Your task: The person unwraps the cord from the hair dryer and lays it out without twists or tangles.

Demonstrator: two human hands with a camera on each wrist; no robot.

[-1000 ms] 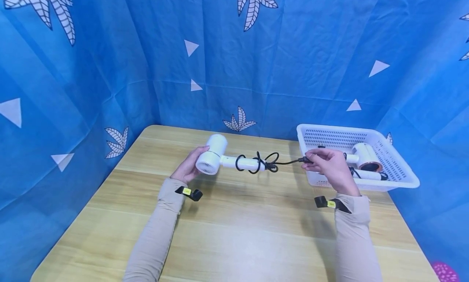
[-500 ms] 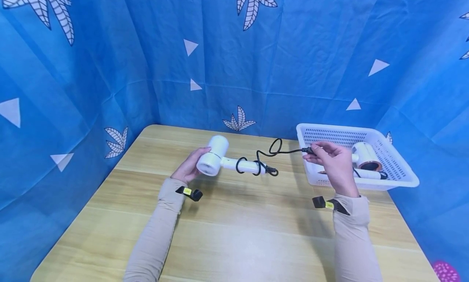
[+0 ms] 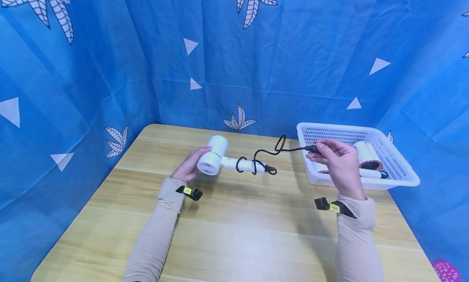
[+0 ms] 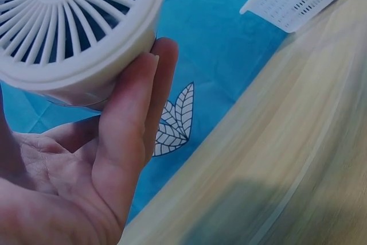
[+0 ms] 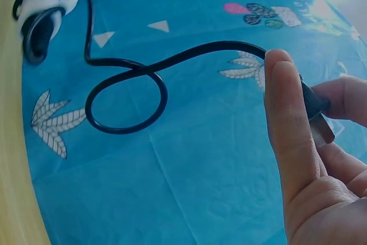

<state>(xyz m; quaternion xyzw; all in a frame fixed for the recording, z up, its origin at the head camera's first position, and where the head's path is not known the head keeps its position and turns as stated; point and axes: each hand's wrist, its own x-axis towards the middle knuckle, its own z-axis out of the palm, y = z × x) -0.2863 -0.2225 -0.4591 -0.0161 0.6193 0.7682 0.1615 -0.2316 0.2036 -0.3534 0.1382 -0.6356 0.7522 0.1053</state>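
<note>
A white hair dryer (image 3: 212, 156) is held above the table by its barrel in my left hand (image 3: 189, 167). The left wrist view shows its round slotted grille (image 4: 63, 32), with my fingers (image 4: 129, 113) around the barrel's side. Its handle points right, with a black cord (image 3: 271, 152) looped round it. My right hand (image 3: 338, 164) pinches the black plug (image 5: 314, 107) at the cord's far end, in front of the basket. Between handle and plug the cord hangs in a loose loop, plain in the right wrist view.
A white perforated basket (image 3: 401, 168) stands at the table's back right. Inside it lie another white hair dryer (image 3: 366, 154) with a copper-coloured rim and a white handle-like piece (image 3: 371, 173), partly behind my right hand. A blue patterned curtain (image 3: 234, 62) rises behind the wooden table (image 3: 234, 233).
My right hand has moved slightly right and up with the plug. Part of the cord has come away from the handle and the loop has shifted right. My left hand stays almost still.
</note>
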